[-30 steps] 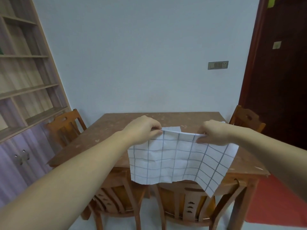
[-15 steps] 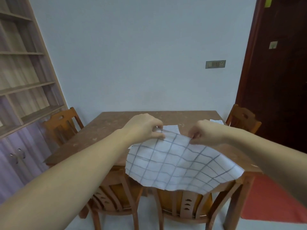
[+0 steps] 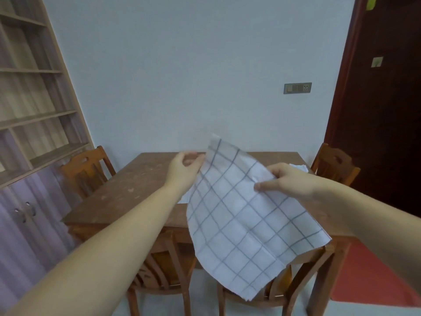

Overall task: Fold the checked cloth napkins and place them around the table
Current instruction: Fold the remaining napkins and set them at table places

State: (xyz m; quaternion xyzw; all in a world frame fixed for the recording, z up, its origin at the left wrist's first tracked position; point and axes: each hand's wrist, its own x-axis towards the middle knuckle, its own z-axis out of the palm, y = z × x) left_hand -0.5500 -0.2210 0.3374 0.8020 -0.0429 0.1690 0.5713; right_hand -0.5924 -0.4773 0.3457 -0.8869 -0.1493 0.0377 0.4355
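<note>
A white napkin with grey checks point(image 3: 246, 224) hangs in the air over the near edge of the brown wooden table point(image 3: 136, 181). My right hand point(image 3: 287, 181) pinches its upper right edge between thumb and fingers. My left hand point(image 3: 184, 169) is at the napkin's upper left edge, fingers loosely curled and blurred; whether they grip the cloth is unclear. The napkin's top corner sticks up free above that hand. Another napkin point(image 3: 298, 167) lies on the table's far right. A bit of white cloth point(image 3: 184, 197) shows on the table behind my left wrist.
Wooden chairs stand at the table's left point(image 3: 86, 172) and right point(image 3: 335, 165), and two are tucked in at the near side point(image 3: 164, 258). Shelving point(image 3: 34, 110) fills the left wall. A dark door point(image 3: 387, 110) and a red mat point(image 3: 376, 270) are on the right.
The napkin swung from flat and wide between both hands to hanging diagonally from my right hand. Its left corner came free above my left hand, and my hands lifted slightly.
</note>
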